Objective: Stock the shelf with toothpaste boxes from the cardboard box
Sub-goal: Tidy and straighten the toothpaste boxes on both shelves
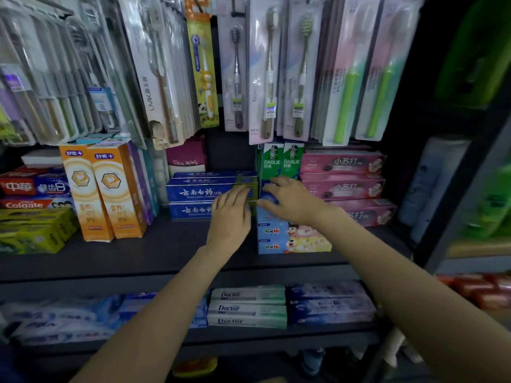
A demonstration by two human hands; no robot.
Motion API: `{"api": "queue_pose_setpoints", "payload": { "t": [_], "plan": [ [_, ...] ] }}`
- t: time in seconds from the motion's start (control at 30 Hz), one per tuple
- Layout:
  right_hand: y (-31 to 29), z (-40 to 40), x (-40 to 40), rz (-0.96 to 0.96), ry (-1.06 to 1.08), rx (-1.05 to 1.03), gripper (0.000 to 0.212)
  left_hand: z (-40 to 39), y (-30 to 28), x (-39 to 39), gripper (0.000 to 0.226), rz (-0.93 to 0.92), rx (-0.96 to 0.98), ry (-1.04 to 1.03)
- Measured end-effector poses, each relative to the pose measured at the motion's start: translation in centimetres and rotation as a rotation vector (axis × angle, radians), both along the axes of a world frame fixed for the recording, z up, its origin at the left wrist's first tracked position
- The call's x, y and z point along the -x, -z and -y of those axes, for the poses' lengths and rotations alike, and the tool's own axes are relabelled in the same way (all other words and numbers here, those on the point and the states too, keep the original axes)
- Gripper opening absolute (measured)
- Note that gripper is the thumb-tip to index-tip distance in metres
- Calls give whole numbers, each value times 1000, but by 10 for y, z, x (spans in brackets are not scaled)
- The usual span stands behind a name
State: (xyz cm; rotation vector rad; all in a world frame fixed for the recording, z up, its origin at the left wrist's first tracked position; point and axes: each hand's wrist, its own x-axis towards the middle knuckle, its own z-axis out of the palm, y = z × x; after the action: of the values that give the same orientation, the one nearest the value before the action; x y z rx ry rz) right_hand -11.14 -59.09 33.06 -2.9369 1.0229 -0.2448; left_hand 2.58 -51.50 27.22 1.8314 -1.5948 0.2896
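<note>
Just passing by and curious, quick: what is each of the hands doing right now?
Left hand: open, straight fingers pressing on the blue toothpaste boxes.
Right hand: open, fingers spread on a blue box beside them; no grip visible.

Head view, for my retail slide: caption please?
Both hands press blue toothpaste boxes into a stack on the shelf.
</note>
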Motion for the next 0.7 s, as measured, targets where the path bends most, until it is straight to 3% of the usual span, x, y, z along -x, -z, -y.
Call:
{"api": "queue_pose_setpoints", "payload": {
  "t": [0.07,0.13,0.27,0.33,0.47,0.53,0.6,0.7],
  "plan": [
    [1,1,29,-57,50,-48,70,-6,3,14,49,-78,-28,80],
    [2,4,53,-94,142,-119,77,-8,5,22,59,-18,-116,123],
    [9,16,91,110,278,-277,55,-4,-3,31,78,45,-167,178],
    [18,24,105,121,292,-293,44,-1,-13,39,84,103,-229,244],
    [39,39,121,119,363,-299,47,13,-30,54,79,283,-465,253],
    [42,42,122,222,354,-288,45,21,-34,55,87,301,-558,235],
    [41,35,120,446,338,-312,37,26,-35,50,94,301,-611,221],
    [37,15,115,598,265,-609,51,22,-31,36,103,177,-577,202]
  ]
}}
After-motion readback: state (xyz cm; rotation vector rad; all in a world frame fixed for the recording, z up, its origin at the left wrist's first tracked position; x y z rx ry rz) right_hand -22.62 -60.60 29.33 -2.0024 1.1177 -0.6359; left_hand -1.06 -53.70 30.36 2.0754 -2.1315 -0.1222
